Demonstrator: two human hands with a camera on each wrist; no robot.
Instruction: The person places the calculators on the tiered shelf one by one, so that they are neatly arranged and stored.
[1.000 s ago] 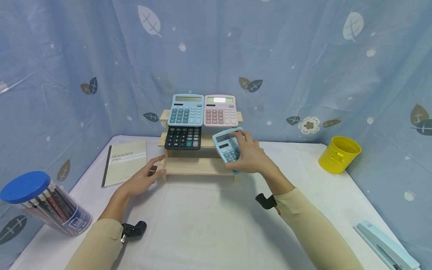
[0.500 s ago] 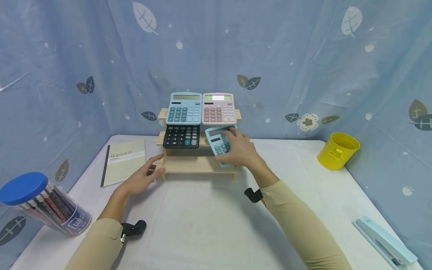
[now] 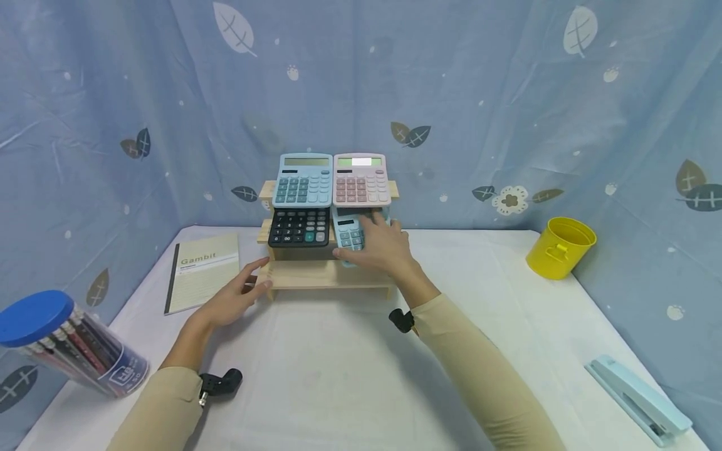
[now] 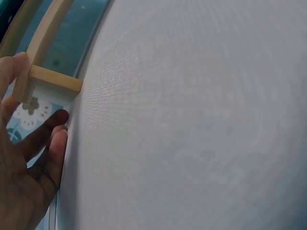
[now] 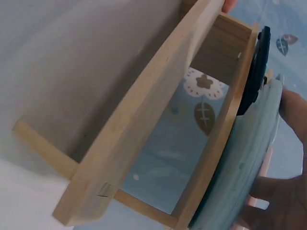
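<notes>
A stepped wooden stand (image 3: 324, 276) sits at the back of the white table. Its top step holds a blue calculator (image 3: 303, 180) and a pink calculator (image 3: 361, 180). A black calculator (image 3: 299, 227) leans on the middle step. Beside it my right hand (image 3: 368, 243) grips a small light-blue calculator (image 3: 348, 233), with fingers spread over its keys and the thumb at its lower edge. The right wrist view shows that calculator's edge (image 5: 240, 167) against the stand (image 5: 144, 120). My left hand (image 3: 254, 283) rests with straight fingers on the stand's lower left end (image 4: 53, 79).
A "Gambit" notebook (image 3: 203, 270) lies left of the stand. A blue-lidded jar of pens (image 3: 62, 341) lies tipped at the near left. At the right stands a yellow cup (image 3: 560, 247), with a pale blue stapler (image 3: 637, 401) at the near right. Blue curtains close the back and sides.
My right hand has carried the light-blue calculator left and back, from the front right of the stand to the middle step beside the black one. The left hand stays put.
</notes>
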